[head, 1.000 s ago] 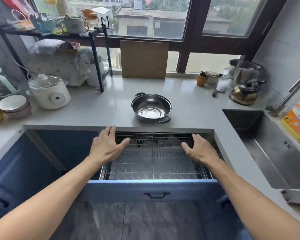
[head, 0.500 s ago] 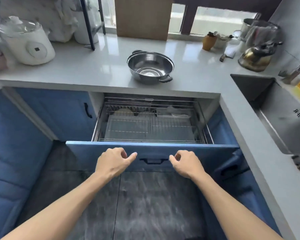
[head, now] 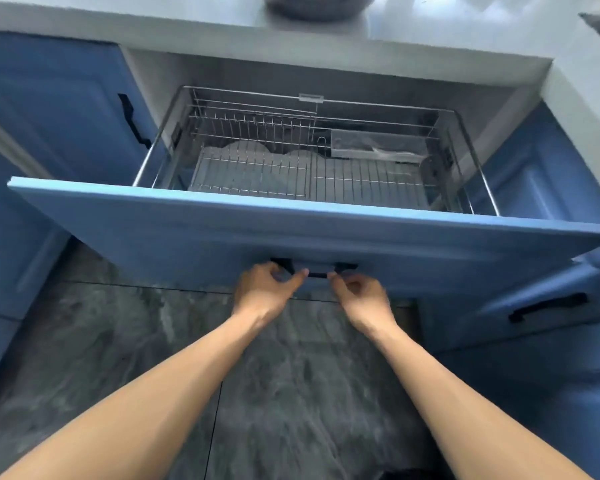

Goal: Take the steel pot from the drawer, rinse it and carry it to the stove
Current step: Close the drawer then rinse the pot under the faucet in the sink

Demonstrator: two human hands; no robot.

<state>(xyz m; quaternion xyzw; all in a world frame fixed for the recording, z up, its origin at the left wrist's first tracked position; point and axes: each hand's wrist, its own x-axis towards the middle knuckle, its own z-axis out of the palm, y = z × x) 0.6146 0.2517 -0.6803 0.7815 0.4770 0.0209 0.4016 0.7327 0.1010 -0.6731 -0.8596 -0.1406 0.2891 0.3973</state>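
Note:
The steel pot [head: 312, 6] stands on the white countertop [head: 153, 26] at the top edge; only its lower part shows. Below it the blue drawer [head: 187, 230] is pulled out, with a wire dish rack [head: 361, 181] inside it. My left hand [head: 267, 292] has its fingers curled round the left end of the drawer's black handle [head: 317, 273]. My right hand [head: 361, 299] is curled at the handle's right end, its fingertips on the bar.
White plates [head: 246, 150] and a clear plastic tray [head: 374, 147] sit at the back of the rack. A blue cabinet door [head: 49, 98] is on the left, another blue drawer front [head: 548, 306] at lower right. Dark marbled floor [head: 291, 393] lies below.
My hands left the rack, dropped to the drawer front and have come together at its handle. The view has tilted down and closer, so the pot is nearly out of frame.

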